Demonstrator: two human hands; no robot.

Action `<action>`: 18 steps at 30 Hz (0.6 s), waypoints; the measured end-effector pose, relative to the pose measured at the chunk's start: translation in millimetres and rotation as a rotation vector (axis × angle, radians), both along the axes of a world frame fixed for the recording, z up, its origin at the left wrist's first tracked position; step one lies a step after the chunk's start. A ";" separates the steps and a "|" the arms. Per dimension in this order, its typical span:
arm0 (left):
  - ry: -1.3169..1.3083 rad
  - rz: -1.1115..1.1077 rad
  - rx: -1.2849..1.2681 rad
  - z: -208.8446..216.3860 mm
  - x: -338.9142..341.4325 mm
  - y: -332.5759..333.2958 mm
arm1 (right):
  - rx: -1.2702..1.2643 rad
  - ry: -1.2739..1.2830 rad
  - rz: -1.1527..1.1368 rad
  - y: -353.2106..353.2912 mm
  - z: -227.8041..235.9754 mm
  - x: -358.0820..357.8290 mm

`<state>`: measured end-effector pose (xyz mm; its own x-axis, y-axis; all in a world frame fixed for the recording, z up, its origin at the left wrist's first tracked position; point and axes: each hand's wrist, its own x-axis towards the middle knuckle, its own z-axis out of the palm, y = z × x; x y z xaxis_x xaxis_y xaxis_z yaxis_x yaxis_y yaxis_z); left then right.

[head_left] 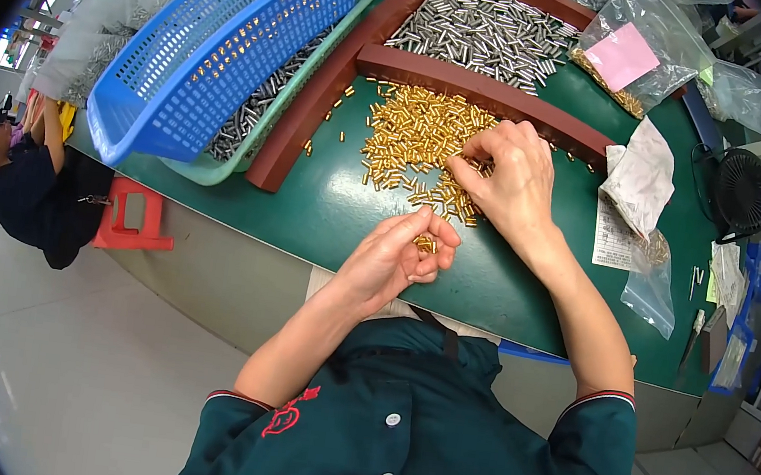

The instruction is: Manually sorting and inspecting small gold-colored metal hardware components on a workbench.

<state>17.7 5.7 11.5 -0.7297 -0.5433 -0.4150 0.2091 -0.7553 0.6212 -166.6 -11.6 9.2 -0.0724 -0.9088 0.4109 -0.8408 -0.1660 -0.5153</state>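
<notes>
A heap of short gold-coloured metal cylinders (422,129) lies spread on the green tabletop (325,221) in front of me. My left hand (403,250) is curled, palm up, around several of these cylinders at the near side of the heap. At the heap's right edge, my right hand (514,173) reaches down with thumb and fingers drawn together among the pieces. Its fingertips are partly covered by the hand, so what they pinch cannot be made out. Beyond a brown bar (484,89) lies a pile of longer silver pins (482,32).
A blue perforated basket (231,58) leans in a pale green tray (249,150) of dark pins on the left. To the right are a cloth (640,174), plastic bags (649,294) and a small black fan (742,192). Another person sits far left, near a red stool (139,232).
</notes>
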 end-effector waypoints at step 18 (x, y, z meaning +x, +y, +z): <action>0.039 -0.020 -0.007 -1.2 3.3 -0.6 | 0.133 0.095 -0.049 -9.3 1.4 9.9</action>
<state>20.9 5.1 10.3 -0.7562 -0.5313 -0.3820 0.2182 -0.7552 0.6182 -156.7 -20.9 10.6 -0.0842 -0.9521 0.2940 -0.8919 -0.0595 -0.4483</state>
